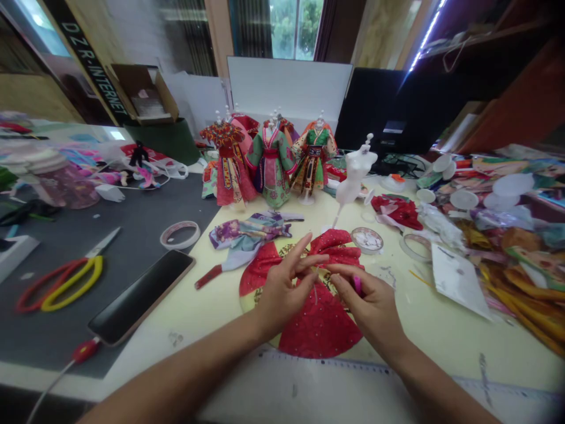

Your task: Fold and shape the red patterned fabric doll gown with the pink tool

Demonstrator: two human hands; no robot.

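Observation:
A round cloth piece (321,330) of red and patterned yellow panels, dotted with small shiny specks, lies flat on the table under my hands. A gathered part of the red cloth (336,246) rises at its far edge. Over its left half hovers my left hand (285,288), the index finger raised and the thumb and other fingers apart. My right hand (368,300) is closed over its right half, thumb and forefinger tips together; whatever they pinch is too small to make out. A bright pink band (357,285) shows at the right fingers.
Beyond the cloth stand a bare white doll form (356,171) and several dressed forms (272,159). At left lie a phone (142,294) on a cable and scissors (73,277). Tape rolls (180,235) and fabric heaps (525,253) surround the work.

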